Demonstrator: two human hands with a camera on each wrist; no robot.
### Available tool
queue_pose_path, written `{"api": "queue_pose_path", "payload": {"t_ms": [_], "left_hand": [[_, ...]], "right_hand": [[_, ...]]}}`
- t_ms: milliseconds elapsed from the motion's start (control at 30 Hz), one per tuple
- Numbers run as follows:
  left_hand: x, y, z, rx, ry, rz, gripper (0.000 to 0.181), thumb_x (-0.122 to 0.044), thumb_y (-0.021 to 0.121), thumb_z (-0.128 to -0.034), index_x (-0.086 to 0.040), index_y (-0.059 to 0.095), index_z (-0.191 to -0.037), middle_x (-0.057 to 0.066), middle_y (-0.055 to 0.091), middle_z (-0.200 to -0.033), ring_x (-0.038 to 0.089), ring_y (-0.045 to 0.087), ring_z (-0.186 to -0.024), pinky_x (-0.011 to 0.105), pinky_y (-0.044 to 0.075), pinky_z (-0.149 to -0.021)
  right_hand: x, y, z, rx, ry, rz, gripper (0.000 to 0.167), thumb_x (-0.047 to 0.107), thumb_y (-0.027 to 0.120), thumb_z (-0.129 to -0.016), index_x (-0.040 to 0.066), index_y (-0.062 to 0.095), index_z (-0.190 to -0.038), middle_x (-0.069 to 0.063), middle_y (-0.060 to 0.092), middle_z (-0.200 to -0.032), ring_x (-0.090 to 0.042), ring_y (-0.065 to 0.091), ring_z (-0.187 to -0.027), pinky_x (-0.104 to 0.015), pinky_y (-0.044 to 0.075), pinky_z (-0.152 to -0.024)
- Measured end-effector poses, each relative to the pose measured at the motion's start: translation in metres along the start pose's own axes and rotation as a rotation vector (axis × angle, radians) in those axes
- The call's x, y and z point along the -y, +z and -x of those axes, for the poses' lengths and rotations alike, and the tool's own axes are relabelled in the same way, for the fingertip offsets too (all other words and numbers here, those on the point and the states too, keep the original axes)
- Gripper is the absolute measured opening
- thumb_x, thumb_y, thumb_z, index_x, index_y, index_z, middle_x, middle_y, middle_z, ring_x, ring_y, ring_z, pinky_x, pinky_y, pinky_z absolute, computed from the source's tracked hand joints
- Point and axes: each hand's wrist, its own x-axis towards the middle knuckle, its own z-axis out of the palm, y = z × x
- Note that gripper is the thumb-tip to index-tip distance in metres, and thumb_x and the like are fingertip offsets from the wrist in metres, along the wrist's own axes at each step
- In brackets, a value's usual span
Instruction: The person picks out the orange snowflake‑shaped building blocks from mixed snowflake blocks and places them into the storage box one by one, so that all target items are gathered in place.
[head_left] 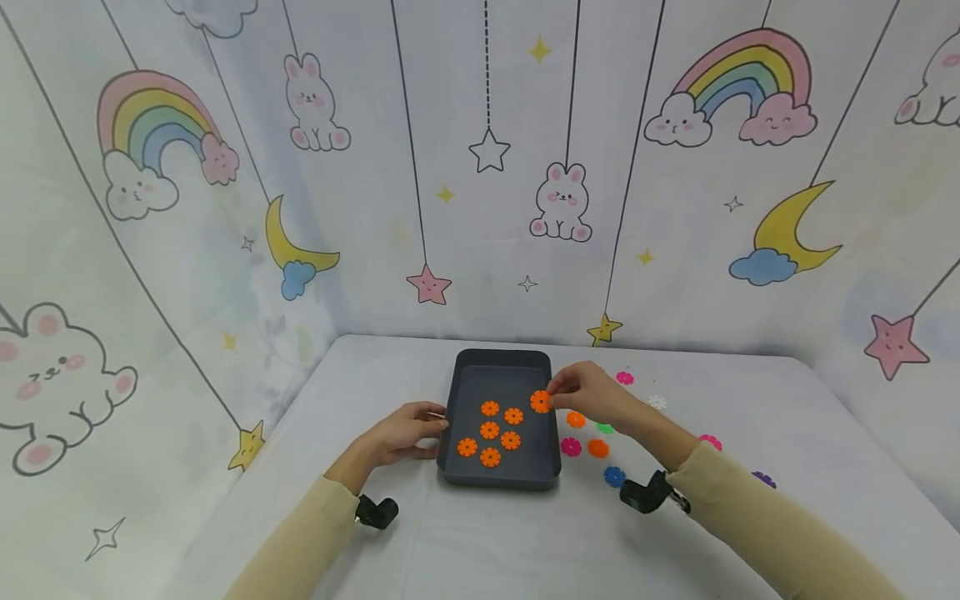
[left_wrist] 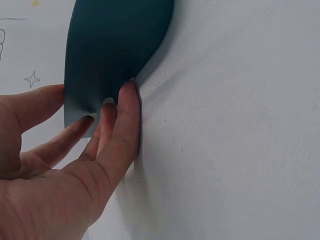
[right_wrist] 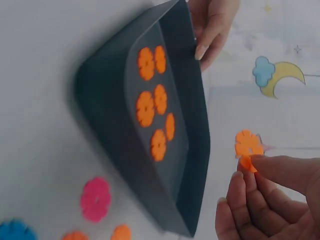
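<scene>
My right hand (head_left: 596, 393) pinches an orange flower-shaped plastic disc (head_left: 540, 402) between thumb and fingertips, above the right side of a dark grey rectangular tray (head_left: 498, 482). In the right wrist view the disc (right_wrist: 248, 142) stands upright at the fingertips. Several matching orange discs (head_left: 490, 430) lie flat on the tray's floor, mostly toward its near half. My left hand (head_left: 405, 433) rests against the tray's left side. Up close in the left wrist view, its fairly straight fingers (left_wrist: 125, 120) touch the tray's outer wall (left_wrist: 112, 50), and the thumb meets the edge.
Right of the tray, loose discs are scattered on the white cloth: pink (head_left: 571, 447), orange (head_left: 597, 448), blue (head_left: 614, 477), green (head_left: 605, 428), white (head_left: 657, 402) and purple (head_left: 764, 479). A patterned curtain (head_left: 360, 208) hangs behind the table.
</scene>
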Motion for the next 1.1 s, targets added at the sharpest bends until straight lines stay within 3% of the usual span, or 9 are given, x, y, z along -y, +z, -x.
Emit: {"api": "queue_pose_path", "payload": {"t_ms": [267,367,667,833,1100], "left_hand": [[-0.001,-0.001,0.000,0.004,-0.001,0.004,0.048,-0.015,0.062,-0.1029,0.002,0.048,-0.145,0.019,0.059,-0.136,0.031,0.062,-0.119,0.047,0.059,-0.091],[-0.001,-0.001,0.001,0.008,0.005,0.003,0.048,-0.015,0.062,-0.1029,0.002,0.048,-0.145,0.019,0.059,-0.137,0.031,0.061,-0.119,0.047,0.059,-0.091],[0.000,-0.001,0.000,0.015,0.006,0.004,0.047,-0.014,0.061,-0.1032,0.002,0.048,-0.145,0.020,0.058,-0.138,0.032,0.061,-0.120,0.047,0.059,-0.091],[0.001,-0.001,-0.001,0.018,-0.002,0.009,0.048,-0.015,0.061,-0.1034,0.002,0.047,-0.146,0.020,0.057,-0.139,0.032,0.061,-0.121,0.047,0.060,-0.090],[0.000,-0.001,-0.001,0.031,0.009,0.015,0.049,-0.014,0.061,-0.1036,0.003,0.046,-0.147,0.020,0.057,-0.139,0.031,0.060,-0.121,0.046,0.059,-0.091]], "right_hand": [[0.015,0.027,-0.037,0.030,-0.022,-0.023,0.013,0.009,0.072,-0.093,0.001,0.074,-0.103,-0.012,0.074,-0.094,-0.033,0.067,-0.090,-0.042,0.056,-0.080],[0.019,0.035,-0.048,0.058,-0.025,-0.010,0.013,0.007,0.071,-0.093,-0.001,0.074,-0.102,-0.010,0.074,-0.093,-0.035,0.069,-0.092,-0.043,0.058,-0.082],[0.020,0.062,-0.080,0.080,-0.015,0.151,0.008,0.003,0.073,-0.089,0.004,0.076,-0.096,-0.004,0.073,-0.090,-0.019,0.068,-0.079,-0.033,0.059,-0.072],[0.020,0.076,-0.092,0.110,-0.012,0.224,0.005,0.003,0.073,-0.091,0.004,0.076,-0.095,-0.005,0.071,-0.090,-0.020,0.066,-0.077,-0.034,0.059,-0.069],[0.020,0.093,-0.097,0.117,-0.017,0.249,0.004,0.002,0.074,-0.089,0.002,0.077,-0.091,-0.004,0.071,-0.088,-0.016,0.063,-0.074,-0.032,0.056,-0.067]]}}
